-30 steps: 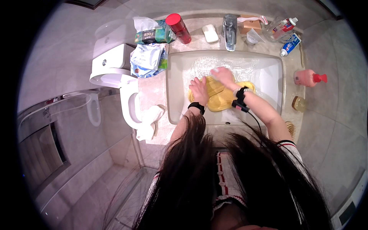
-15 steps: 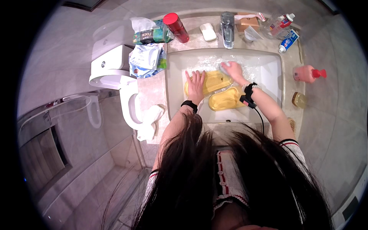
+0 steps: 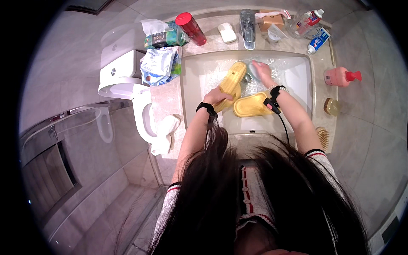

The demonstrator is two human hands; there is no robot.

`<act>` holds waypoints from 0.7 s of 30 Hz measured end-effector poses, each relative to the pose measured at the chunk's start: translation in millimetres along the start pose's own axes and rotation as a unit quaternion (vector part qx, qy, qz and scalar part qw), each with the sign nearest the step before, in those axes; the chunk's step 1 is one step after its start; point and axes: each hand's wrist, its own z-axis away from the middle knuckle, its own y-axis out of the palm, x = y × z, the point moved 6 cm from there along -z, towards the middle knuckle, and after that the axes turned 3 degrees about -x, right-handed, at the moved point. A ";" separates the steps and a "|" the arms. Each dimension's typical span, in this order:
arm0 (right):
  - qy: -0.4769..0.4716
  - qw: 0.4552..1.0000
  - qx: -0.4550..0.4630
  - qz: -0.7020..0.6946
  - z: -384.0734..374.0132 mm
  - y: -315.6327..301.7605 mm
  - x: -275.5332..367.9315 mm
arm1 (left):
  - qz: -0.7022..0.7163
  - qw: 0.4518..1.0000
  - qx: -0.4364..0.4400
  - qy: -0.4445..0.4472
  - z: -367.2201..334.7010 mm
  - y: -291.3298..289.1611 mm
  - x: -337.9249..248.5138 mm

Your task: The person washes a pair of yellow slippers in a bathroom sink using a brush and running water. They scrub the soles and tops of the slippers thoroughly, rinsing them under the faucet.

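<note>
In the white sink (image 3: 302, 76), my left hand (image 3: 216, 96) grips a yellow slipper (image 3: 233, 80) near one end. The slipper is lifted at a slant, its ridged sole showing. Beside it, a second yellow slipper (image 3: 250, 106) lies in the sink, under my right wrist. My right hand (image 3: 263, 73) is closed around a small pale green thing (image 3: 253, 70) at the far side of the sink, just right of the raised slipper's tip. Fingers and splashing water hide part of that thing, so its kind is unclear. Water churns around both hands.
Along the counter's back stand a red bottle (image 3: 191, 29), a white soap bar (image 3: 227, 32), a clear dark bottle (image 3: 247, 29) and a toothpaste tube (image 3: 318, 41). A pink pump bottle (image 3: 337, 77), a small jar (image 3: 331, 106) and a hairbrush (image 3: 323, 137) line the right. Wipes packs (image 3: 160, 64) lie left.
My left hand has gone from lying flat on the slipper to gripping it, and the slipper has swung up steeper. My right hand has moved slightly right and away from me with the pale thing.
</note>
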 end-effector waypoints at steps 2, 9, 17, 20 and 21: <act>0.004 0.996 0.080 -0.032 41.4 16.3 42.3 | 0.074 0.997 0.027 0.001 -6.6 10.7 20.3; -0.146 0.969 0.199 -0.028 84.0 -4.7 89.2 | 0.132 0.990 0.036 -0.034 10.8 10.6 -11.0; -0.228 0.961 0.156 -0.030 93.5 -0.4 116.0 | 0.213 0.977 0.030 -0.014 22.6 16.6 -28.4; -0.217 0.951 0.219 -0.006 107.8 -2.9 123.8 | 0.171 0.985 0.016 -0.014 25.7 11.2 -18.6; -0.193 0.965 0.177 0.019 85.4 -9.0 116.6 | 0.184 0.983 0.026 -0.014 29.0 11.0 -24.1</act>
